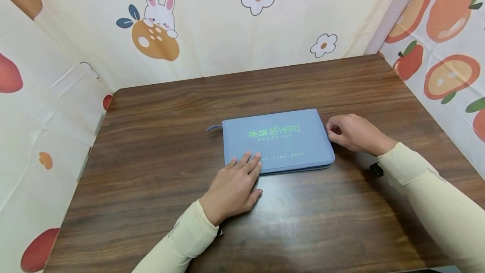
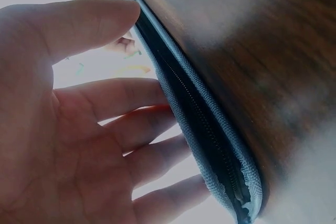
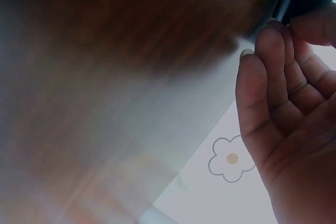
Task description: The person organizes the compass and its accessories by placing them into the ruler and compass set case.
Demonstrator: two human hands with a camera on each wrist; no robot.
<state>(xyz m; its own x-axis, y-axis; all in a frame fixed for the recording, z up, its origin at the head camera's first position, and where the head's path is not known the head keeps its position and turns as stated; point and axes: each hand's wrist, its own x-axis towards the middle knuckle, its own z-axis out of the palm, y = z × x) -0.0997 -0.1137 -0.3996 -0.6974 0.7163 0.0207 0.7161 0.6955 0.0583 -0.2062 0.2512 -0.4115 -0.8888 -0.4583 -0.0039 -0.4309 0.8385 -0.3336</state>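
A flat blue zip case (image 1: 280, 142) with green HERO lettering lies on the wooden table. My left hand (image 1: 235, 188) rests on its lower left part, fingers spread over the cover and thumb off the front edge. In the left wrist view, the zipper (image 2: 194, 103) runs closed along the case's dark side between two blue piped edges. At the right edge, my right hand (image 1: 350, 132) pinches the zipper pull with curled fingers and thumb; the pull is mostly hidden by the fingertips. In the right wrist view, the fingertips (image 3: 270, 43) meet the thumb beside the dark case edge.
A short blue strap (image 1: 214, 127) sticks out from the case's upper left corner onto the brown table (image 1: 159, 138). Printed cloth (image 1: 212, 20) hangs behind the table and along both sides. A dark object pokes in at the bottom right edge.
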